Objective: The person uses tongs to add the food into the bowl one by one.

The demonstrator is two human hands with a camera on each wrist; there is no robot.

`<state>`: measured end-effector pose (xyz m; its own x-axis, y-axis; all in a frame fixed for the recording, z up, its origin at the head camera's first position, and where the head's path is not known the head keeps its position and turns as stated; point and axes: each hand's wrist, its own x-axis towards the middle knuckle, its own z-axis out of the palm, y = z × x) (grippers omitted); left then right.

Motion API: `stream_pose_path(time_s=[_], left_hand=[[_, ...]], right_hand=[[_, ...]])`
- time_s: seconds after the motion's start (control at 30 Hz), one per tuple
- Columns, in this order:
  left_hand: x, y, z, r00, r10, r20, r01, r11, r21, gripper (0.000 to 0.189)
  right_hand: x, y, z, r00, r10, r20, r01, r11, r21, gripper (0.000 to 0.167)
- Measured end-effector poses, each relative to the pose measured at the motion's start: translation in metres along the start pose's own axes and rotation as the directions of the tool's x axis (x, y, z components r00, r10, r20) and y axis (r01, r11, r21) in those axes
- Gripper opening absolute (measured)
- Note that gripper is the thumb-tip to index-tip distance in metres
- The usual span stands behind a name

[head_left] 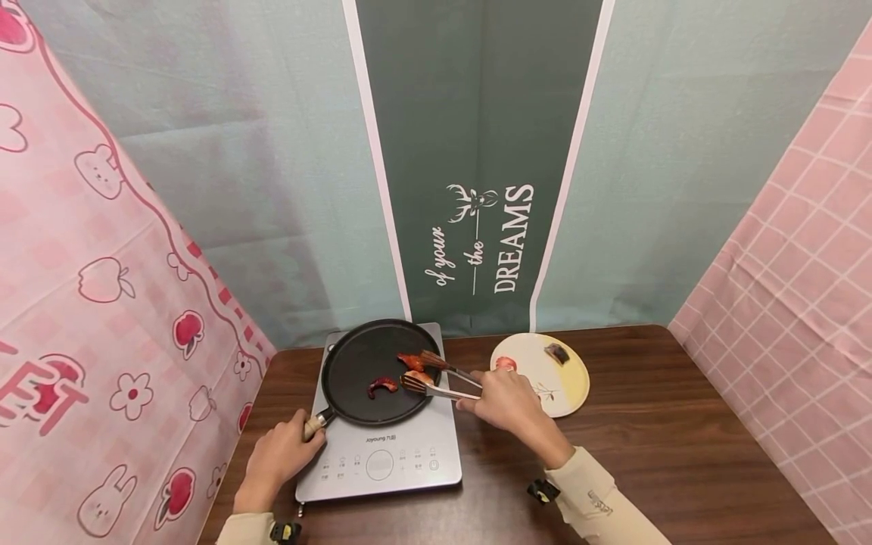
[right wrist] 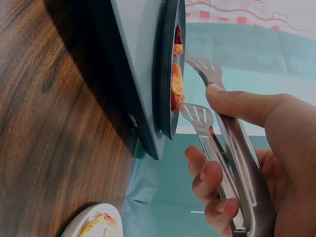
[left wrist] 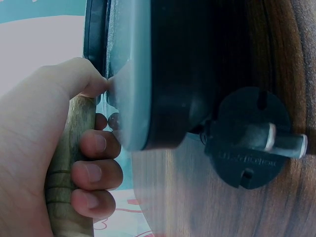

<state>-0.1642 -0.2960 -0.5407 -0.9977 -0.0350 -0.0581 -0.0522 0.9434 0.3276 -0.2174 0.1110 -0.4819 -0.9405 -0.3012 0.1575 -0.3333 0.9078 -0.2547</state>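
A black flat pan [head_left: 354,363] stands on a silver induction cooker [head_left: 446,458]. My left hand [head_left: 282,454] grips its wooden handle [left wrist: 71,153], fingers wrapped round it with the thumb near the pan's end. In the pan lie a dark red curled piece like an octopus tentacle [head_left: 382,385] and reddish-orange food pieces [head_left: 411,362] toward the right rim. Metal tongs [head_left: 459,393] are held in my right hand [head_left: 512,405], thumb on one arm and fingers on the other. The tongs' slotted ends are spread apart, right at the orange pieces [right wrist: 177,81].
Right of the cooker, a cream and yellow plate [head_left: 572,397] bears one small dark-skinned piece of food [head_left: 556,353]. Everything stands on a dark wooden table [head_left: 654,424]. Fabric curtains [head_left: 272,189] hang close behind and at both sides.
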Motion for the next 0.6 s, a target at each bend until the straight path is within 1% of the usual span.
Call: stream_pose_path(time_s=[0.17,0.37,0.6], left_hand=[[-0.0003,0.0003,0.0002,1.000,0.002,-0.001,-0.002,1.000,0.000,0.026],[-0.0003,-0.0001,0.0007,1.000,0.004,-0.002,-0.004,1.000,0.000,0.026],[-0.0002,0.0001,0.0009,1.000,0.005,-0.003,-0.005,1.000,0.002,0.027]], right_hand=[[-0.0010,0.0011,0.0005,1.000,-0.009,-0.023,0.009,1.000,-0.011,0.043],[-0.0018,0.0027,0.0004,0.999,-0.001,-0.045,0.000,1.000,-0.017,0.055],[-0.0005,0.0047,-0.0023,0.998,0.007,-0.059,-0.008,1.000,-0.024,0.052]])
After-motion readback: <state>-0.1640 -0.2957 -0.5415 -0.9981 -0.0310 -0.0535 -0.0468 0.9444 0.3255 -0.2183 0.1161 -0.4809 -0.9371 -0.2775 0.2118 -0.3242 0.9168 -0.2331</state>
